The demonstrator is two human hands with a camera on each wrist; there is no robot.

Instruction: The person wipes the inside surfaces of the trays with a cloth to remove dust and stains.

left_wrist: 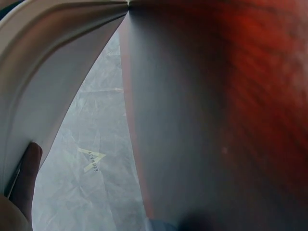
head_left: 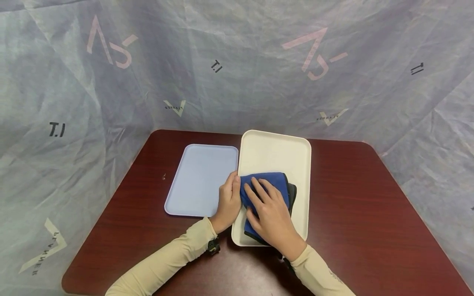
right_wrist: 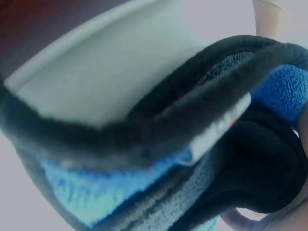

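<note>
A cream tray (head_left: 275,154) lies lengthwise in front of me, right of a light blue tray (head_left: 205,176). My left hand (head_left: 228,201) grips the cream tray's left rim. In the left wrist view a finger (left_wrist: 30,168) presses the outer side of that tray. On its near half lies a folded blue microfiber cloth (head_left: 272,181) with dark edging and a grey side. My right hand (head_left: 272,216) rests over the cloth with fingers spread, pressing it against the tray. Up close in the right wrist view, the cloth's folds and a white label (right_wrist: 219,132) show.
The dark red wooden table (head_left: 352,197) reaches out on both sides of the trays. A grey printed sheet (head_left: 237,82) hangs behind it and along both sides. The two trays stand close side by side.
</note>
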